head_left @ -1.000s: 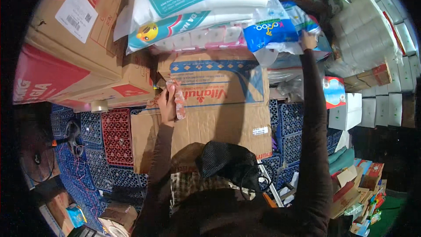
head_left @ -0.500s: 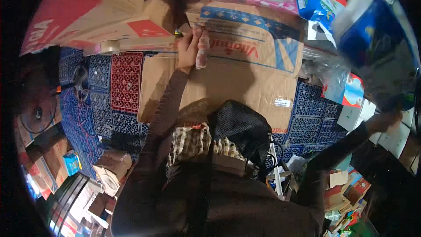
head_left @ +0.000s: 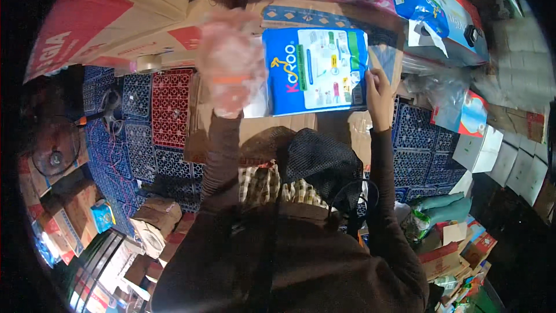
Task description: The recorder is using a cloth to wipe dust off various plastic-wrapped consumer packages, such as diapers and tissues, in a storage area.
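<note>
A flat blue plastic pack (head_left: 284, 93) with a white printed panel is held up over the cardboard box. My right hand (head_left: 379, 95) grips its right edge, thumb in front. At the pack's left side, a pale pink blurred thing (head_left: 229, 52) with an orange patch covers the end of my left arm. Motion smears my left hand there, so its fingers cannot be made out. Underneath lies a large brown cardboard box (head_left: 289, 124) with a blue printed band, partly hidden by the pack.
A roll of tape (head_left: 149, 64) sits beside a big red-and-brown carton (head_left: 87, 23) at left. Another blue pack (head_left: 420, 6) lies at far right, near a clear plastic bag (head_left: 425, 93). Blue and red plastic grid mats (head_left: 171, 104) cover the floor. A black mesh (head_left: 321, 159) hangs before me.
My right arm has swung in from the far right, bringing the blue pack over the cardboard box. My left hand has moved slightly left and blurred, with the pinkish thing now larger in view.
</note>
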`<control>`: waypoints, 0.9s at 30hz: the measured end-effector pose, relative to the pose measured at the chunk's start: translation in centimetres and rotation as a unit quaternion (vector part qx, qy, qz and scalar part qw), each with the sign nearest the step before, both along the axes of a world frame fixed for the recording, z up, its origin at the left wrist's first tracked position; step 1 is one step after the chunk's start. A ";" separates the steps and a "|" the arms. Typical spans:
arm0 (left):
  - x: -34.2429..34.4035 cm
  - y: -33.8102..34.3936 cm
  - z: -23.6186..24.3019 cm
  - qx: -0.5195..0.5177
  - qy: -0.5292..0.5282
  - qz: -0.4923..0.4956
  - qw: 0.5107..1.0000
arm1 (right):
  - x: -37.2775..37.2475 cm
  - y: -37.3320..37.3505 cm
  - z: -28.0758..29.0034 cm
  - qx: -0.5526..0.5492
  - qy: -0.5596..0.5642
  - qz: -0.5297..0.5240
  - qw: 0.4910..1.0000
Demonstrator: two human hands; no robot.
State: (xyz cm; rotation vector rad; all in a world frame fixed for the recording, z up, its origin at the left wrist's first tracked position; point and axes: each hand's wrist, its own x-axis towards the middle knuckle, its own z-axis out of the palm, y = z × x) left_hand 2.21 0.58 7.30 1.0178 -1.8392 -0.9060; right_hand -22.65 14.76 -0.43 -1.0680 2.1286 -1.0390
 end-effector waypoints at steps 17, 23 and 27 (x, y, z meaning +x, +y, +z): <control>0.0 0.8 -9.4 0.087 0.022 0.011 0.996 | 6.3 -6.0 5.4 -0.232 0.194 0.325 0.896; -0.5 1.5 -11.8 0.028 0.041 0.066 0.997 | 5.5 -12.5 1.3 -0.129 0.423 0.354 0.824; -0.3 1.2 -11.9 0.030 0.037 0.060 0.997 | 7.5 -10.5 1.3 -0.227 0.305 0.242 0.893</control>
